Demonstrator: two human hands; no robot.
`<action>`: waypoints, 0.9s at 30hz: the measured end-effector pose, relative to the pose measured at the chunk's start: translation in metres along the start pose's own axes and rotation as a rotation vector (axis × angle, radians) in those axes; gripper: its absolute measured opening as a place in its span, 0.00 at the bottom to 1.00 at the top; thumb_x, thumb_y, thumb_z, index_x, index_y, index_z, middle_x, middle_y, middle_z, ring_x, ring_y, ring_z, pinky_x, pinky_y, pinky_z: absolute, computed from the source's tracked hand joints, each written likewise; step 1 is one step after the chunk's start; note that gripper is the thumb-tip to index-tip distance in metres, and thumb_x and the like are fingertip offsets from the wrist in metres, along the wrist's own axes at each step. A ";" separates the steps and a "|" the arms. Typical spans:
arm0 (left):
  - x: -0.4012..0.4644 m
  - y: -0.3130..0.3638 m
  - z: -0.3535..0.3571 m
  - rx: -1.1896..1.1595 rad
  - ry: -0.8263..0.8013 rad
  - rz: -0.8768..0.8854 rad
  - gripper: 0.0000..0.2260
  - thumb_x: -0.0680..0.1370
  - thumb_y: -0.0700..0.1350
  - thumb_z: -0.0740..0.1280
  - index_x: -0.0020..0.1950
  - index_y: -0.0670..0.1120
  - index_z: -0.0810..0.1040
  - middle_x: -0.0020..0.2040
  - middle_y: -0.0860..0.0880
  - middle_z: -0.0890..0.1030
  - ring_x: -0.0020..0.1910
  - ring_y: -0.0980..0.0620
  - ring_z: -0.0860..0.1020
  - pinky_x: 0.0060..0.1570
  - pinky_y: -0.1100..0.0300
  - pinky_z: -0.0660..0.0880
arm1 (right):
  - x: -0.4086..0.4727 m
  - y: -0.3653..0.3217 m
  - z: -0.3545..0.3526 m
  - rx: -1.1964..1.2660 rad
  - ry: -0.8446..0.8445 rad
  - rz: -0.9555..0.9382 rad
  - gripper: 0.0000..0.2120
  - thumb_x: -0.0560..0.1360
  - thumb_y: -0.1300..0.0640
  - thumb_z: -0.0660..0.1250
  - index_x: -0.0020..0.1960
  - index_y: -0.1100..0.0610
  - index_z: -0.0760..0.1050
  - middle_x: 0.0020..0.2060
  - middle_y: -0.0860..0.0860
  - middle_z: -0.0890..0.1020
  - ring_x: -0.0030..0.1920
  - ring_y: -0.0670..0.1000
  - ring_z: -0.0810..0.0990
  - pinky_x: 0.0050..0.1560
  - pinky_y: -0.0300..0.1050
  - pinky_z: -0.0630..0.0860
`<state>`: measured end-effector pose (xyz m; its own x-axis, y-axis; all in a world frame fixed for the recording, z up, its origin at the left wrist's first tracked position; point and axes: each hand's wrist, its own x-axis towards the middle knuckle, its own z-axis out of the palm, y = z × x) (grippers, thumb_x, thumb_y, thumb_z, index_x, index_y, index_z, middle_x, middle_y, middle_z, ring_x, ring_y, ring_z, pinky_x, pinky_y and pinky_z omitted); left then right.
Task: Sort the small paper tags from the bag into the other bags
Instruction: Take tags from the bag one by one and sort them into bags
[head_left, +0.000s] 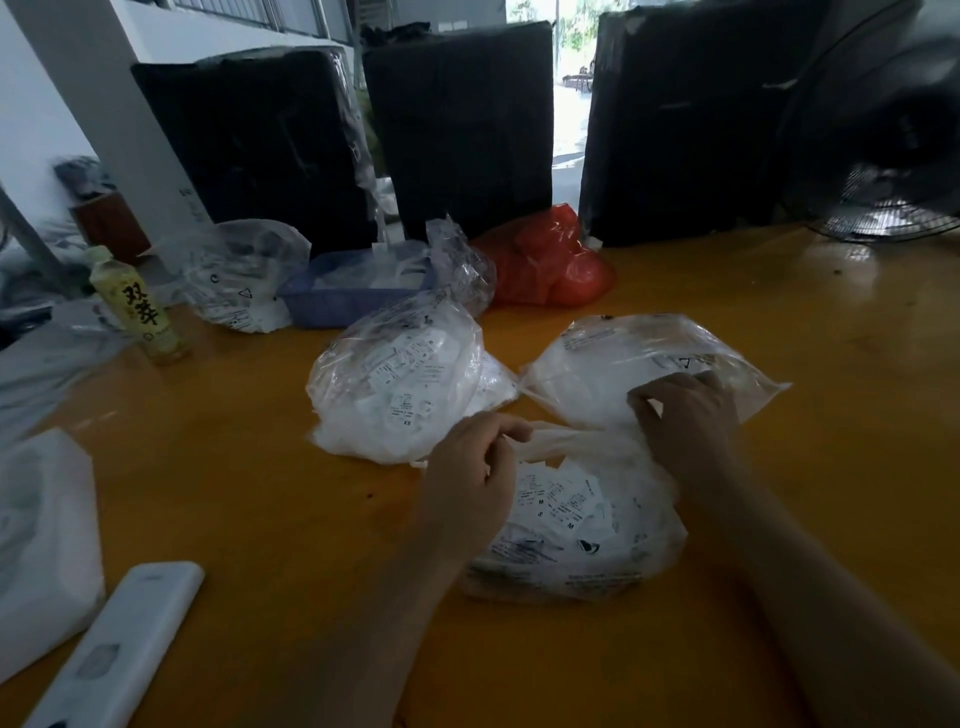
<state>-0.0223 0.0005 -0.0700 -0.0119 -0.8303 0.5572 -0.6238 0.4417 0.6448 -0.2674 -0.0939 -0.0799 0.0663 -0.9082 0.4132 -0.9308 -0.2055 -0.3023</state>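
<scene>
Both hands, left hand and right hand, are pinching the near bag open; next, I think, a tag needs picking out.

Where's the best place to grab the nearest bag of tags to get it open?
Take the nearest bag by its gathered mouth at the far, upper edge, coming from above. The left hand and right hand already pinch that loose plastic on either side; the tags sit heaped below, so the body offers only slack film.
</scene>
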 end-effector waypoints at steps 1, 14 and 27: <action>-0.002 0.000 0.001 -0.040 -0.016 -0.050 0.13 0.82 0.41 0.59 0.56 0.49 0.83 0.51 0.57 0.83 0.52 0.60 0.81 0.49 0.66 0.77 | 0.000 0.000 -0.004 0.030 0.067 0.003 0.09 0.81 0.54 0.67 0.56 0.54 0.85 0.57 0.54 0.85 0.59 0.60 0.78 0.64 0.59 0.70; -0.011 0.017 0.007 -0.768 -0.228 -0.527 0.29 0.75 0.63 0.69 0.70 0.47 0.75 0.60 0.48 0.85 0.58 0.45 0.85 0.58 0.49 0.82 | -0.037 -0.067 -0.042 0.679 -0.155 -0.113 0.03 0.81 0.50 0.66 0.47 0.44 0.77 0.39 0.42 0.83 0.32 0.48 0.79 0.32 0.43 0.77; -0.004 0.010 0.001 -1.007 0.024 -0.698 0.06 0.78 0.40 0.72 0.45 0.48 0.89 0.47 0.45 0.87 0.45 0.52 0.85 0.43 0.61 0.81 | -0.042 -0.076 -0.026 0.760 -0.273 -0.113 0.01 0.77 0.50 0.72 0.48 0.45 0.80 0.38 0.38 0.83 0.37 0.41 0.81 0.35 0.32 0.74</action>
<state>-0.0293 0.0080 -0.0658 0.1039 -0.9923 -0.0669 0.3921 -0.0210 0.9197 -0.2091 -0.0303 -0.0521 0.3221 -0.9038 0.2817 -0.4219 -0.4034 -0.8119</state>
